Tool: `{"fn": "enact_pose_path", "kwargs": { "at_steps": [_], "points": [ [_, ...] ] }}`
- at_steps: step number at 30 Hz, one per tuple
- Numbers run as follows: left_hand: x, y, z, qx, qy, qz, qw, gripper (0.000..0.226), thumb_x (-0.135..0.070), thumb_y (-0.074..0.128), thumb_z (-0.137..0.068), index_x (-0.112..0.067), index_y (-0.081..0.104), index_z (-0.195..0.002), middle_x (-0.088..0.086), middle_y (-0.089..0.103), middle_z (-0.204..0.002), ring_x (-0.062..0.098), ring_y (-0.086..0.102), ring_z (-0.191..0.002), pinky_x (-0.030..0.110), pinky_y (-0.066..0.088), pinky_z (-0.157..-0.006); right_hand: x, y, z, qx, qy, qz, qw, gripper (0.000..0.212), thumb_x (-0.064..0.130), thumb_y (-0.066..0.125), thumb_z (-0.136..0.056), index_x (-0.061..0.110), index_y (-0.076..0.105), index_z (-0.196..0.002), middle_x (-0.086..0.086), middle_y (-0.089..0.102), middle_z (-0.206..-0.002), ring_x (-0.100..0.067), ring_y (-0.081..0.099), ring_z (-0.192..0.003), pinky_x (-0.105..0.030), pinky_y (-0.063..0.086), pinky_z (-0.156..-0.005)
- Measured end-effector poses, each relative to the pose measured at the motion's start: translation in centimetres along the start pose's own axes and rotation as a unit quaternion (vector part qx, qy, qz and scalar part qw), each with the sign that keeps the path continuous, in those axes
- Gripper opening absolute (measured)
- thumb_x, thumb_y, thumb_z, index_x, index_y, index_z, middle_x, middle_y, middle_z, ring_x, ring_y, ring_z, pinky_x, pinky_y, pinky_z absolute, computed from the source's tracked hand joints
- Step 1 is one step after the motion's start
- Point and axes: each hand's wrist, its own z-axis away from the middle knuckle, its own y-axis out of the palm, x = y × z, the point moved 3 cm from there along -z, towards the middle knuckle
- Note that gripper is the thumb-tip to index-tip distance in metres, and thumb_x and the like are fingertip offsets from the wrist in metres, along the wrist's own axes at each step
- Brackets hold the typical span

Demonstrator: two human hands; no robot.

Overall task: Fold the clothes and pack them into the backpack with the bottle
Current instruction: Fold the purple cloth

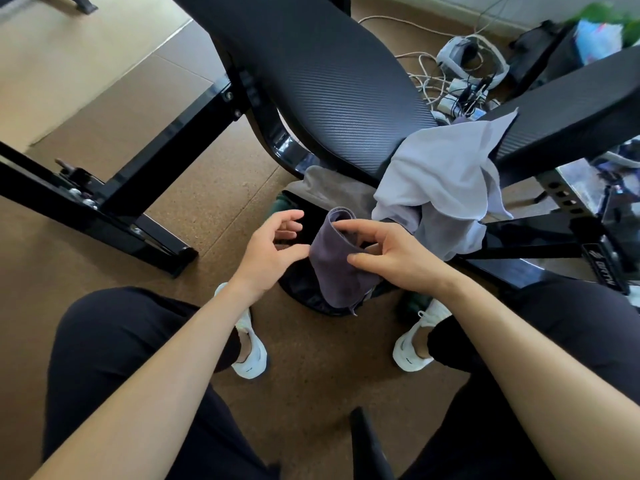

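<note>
A folded dark purple-grey garment [337,268] stands upright over the black backpack [311,299] on the floor between my feet. My right hand [391,258] grips the garment's right side, thumb in front and fingers curled over its top edge. My left hand [273,251] hovers just left of the garment with its fingers loosely spread, holding nothing. A pale lilac shirt [446,174] hangs crumpled off the black weight bench [329,81]. A grey garment [329,188] lies under the bench beside the bag. No bottle is visible.
Black bench frame legs [138,188] cross the cork-coloured floor at left. A second black pad [571,116] slants in at the right. A tangle of white cables and a power strip [460,88] lies behind the bench. My white shoes [249,351] flank the backpack.
</note>
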Motion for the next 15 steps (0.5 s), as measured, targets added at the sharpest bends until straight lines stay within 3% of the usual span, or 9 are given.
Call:
{"fn": "enact_pose_path", "kwargs": {
  "at_steps": [2, 4, 6, 8, 11, 15],
  "points": [
    [0.5, 0.4, -0.1, 0.072, -0.033, -0.001, 0.997, 0.073, -0.021, 0.083, -0.080, -0.029, 0.051, -0.144, -0.006, 0.062, -0.134, 0.010, 0.052, -0.129, 0.032, 0.043, -0.106, 0.8, -0.1, 0.5, 0.038, -0.023, 0.011, 0.999, 0.065, 0.001, 0.062, -0.095, 0.031, 0.046, -0.150, 0.021, 0.064, -0.081, -0.001, 0.057, -0.068, -0.026, 0.048, -0.065],
    [0.9, 0.9, -0.1, 0.132, -0.054, 0.023, 0.990, 0.090, -0.038, 0.084, -0.069, -0.033, 0.044, -0.149, -0.010, 0.060, -0.141, 0.007, 0.046, -0.138, 0.033, 0.036, -0.112, 1.2, -0.3, 0.9, 0.064, -0.039, 0.032, 0.997, 0.073, 0.002, 0.064, -0.095, 0.035, 0.037, -0.154, 0.015, 0.062, -0.077, -0.011, 0.050, -0.066, -0.029, 0.046, -0.065],
    [0.8, 1.2, 0.1, 0.177, -0.063, 0.059, 0.980, 0.087, -0.039, 0.085, -0.068, -0.032, 0.048, -0.147, -0.008, 0.064, -0.138, 0.009, 0.050, -0.137, 0.038, 0.034, -0.113, 1.0, -0.5, 1.1, 0.083, -0.037, 0.058, 0.994, 0.079, 0.005, 0.066, -0.094, 0.036, 0.031, -0.157, 0.013, 0.063, -0.078, -0.014, 0.050, -0.070, -0.025, 0.045, -0.068],
    [0.7, 1.4, 0.3, 0.189, -0.056, 0.095, 0.976, 0.064, -0.022, 0.088, -0.075, -0.021, 0.062, -0.134, 0.002, 0.072, -0.125, 0.014, 0.063, -0.120, 0.039, 0.044, -0.105, 0.6, -0.6, 1.2, 0.086, -0.029, 0.087, 0.992, 0.079, 0.006, 0.069, -0.092, 0.034, 0.031, -0.157, 0.013, 0.064, -0.076, -0.002, 0.053, -0.071, -0.017, 0.043, -0.071],
    [0.2, 1.6, 0.7, 0.145, -0.022, 0.104, 0.984, 0.023, -0.006, 0.082, -0.081, -0.015, 0.074, -0.100, 0.003, 0.075, -0.094, 0.013, 0.068, -0.091, 0.032, 0.052, -0.085, 0.2, -0.9, 1.0, 0.057, -0.021, 0.116, 0.991, 0.076, 0.005, 0.071, -0.088, 0.027, 0.039, -0.154, 0.014, 0.068, -0.080, -0.003, 0.063, -0.076, -0.018, 0.046, -0.075],
    [-0.6, 1.8, 1.0, 0.124, 0.021, 0.112, 0.986, 0.034, 0.001, 0.081, -0.080, -0.032, 0.074, -0.077, -0.011, 0.069, -0.075, 0.004, 0.061, -0.075, 0.020, 0.049, -0.073, -0.5, -0.8, 0.5, 0.005, -0.013, 0.186, 0.983, 0.071, 0.009, 0.070, -0.078, 0.026, 0.051, -0.144, 0.012, 0.068, -0.091, -0.009, 0.065, -0.091, -0.039, 0.053, -0.089]
  ]
}}
